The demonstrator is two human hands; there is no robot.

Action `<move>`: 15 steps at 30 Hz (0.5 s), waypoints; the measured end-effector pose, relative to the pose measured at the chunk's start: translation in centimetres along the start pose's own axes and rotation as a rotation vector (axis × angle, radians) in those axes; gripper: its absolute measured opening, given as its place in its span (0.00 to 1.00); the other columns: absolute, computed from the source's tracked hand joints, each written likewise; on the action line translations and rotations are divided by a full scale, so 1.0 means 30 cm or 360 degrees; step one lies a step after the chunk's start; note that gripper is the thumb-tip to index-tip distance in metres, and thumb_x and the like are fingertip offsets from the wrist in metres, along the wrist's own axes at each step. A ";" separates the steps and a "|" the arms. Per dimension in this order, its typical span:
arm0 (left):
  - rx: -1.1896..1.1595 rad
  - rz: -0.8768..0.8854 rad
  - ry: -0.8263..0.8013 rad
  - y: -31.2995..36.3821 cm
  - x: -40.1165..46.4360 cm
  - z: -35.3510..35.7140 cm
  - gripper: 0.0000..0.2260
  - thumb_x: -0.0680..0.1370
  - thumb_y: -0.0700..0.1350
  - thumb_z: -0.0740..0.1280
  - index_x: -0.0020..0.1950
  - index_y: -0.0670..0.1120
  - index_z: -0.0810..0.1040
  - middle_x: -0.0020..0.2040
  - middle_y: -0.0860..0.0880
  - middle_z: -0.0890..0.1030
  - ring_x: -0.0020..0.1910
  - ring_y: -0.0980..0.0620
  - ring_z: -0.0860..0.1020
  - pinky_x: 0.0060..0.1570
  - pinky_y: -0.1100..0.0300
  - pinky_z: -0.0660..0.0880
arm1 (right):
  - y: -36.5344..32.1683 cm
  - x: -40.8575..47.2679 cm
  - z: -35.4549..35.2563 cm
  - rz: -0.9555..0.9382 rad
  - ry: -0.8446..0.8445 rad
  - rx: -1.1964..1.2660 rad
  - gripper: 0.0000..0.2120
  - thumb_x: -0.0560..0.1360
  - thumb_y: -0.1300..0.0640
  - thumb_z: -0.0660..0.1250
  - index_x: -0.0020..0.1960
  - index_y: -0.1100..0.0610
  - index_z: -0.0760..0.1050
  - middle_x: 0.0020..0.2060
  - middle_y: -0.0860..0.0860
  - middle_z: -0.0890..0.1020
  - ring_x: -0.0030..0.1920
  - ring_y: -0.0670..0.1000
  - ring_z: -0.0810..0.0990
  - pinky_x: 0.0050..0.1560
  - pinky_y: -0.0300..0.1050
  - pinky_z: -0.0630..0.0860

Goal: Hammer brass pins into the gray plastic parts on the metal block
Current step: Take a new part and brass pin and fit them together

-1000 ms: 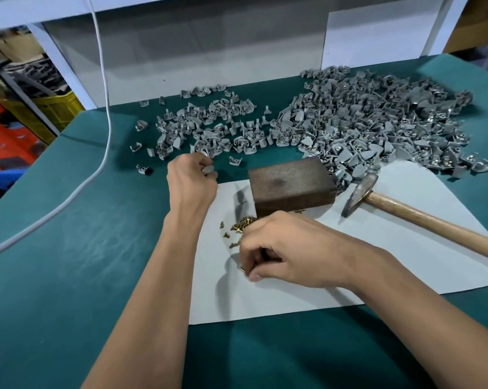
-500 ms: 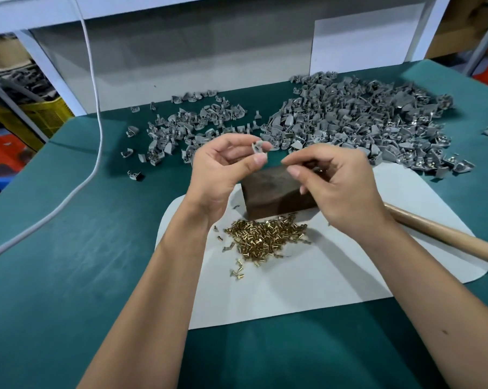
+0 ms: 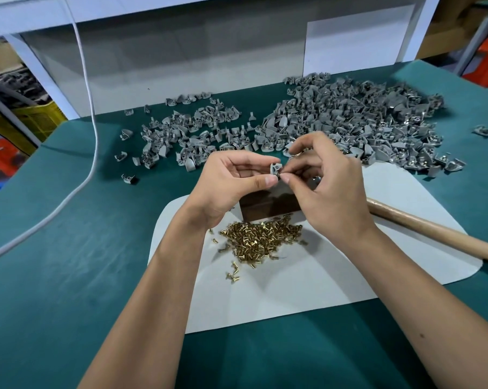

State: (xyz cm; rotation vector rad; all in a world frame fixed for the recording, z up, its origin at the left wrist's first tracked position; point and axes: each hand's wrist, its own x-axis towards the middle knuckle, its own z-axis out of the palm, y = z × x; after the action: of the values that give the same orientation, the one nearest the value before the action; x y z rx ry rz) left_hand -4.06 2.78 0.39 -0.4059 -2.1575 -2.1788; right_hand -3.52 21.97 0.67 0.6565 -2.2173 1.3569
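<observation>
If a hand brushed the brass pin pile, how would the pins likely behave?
The brass pins look small, smooth and cylindrical, so they would probably roll and scatter. They lie loose on the smooth white mat, and strays already sit apart from the heap. Each seems light and likely fiddly to pinch singly.

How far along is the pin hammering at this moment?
Early in a cycle. The left hand holds a gray part while the right hand fits a pin into it. Left: setting it on the metal block and striking; the hammer lies untouched. Large gray pile remains.
</observation>
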 end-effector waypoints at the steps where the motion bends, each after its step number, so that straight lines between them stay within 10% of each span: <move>1: -0.0011 -0.0004 -0.0001 0.000 0.000 0.002 0.16 0.67 0.36 0.79 0.53 0.40 0.86 0.45 0.45 0.87 0.43 0.50 0.85 0.48 0.59 0.82 | 0.002 0.000 0.001 -0.0001 0.0007 -0.0010 0.17 0.72 0.63 0.77 0.56 0.54 0.75 0.40 0.43 0.85 0.46 0.42 0.85 0.49 0.48 0.82; 15: -0.0057 -0.0055 0.0055 0.000 0.001 0.014 0.17 0.66 0.38 0.79 0.54 0.41 0.86 0.44 0.43 0.87 0.43 0.49 0.85 0.47 0.59 0.82 | 0.010 -0.001 -0.004 -0.0105 0.0122 -0.0056 0.14 0.72 0.64 0.77 0.52 0.56 0.75 0.40 0.45 0.85 0.44 0.41 0.85 0.46 0.40 0.81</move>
State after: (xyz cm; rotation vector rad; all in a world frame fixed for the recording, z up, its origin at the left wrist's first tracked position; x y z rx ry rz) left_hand -4.04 3.20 0.41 -0.3326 -2.1269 -2.2283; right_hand -3.68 22.21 0.49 0.6485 -2.1355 1.2858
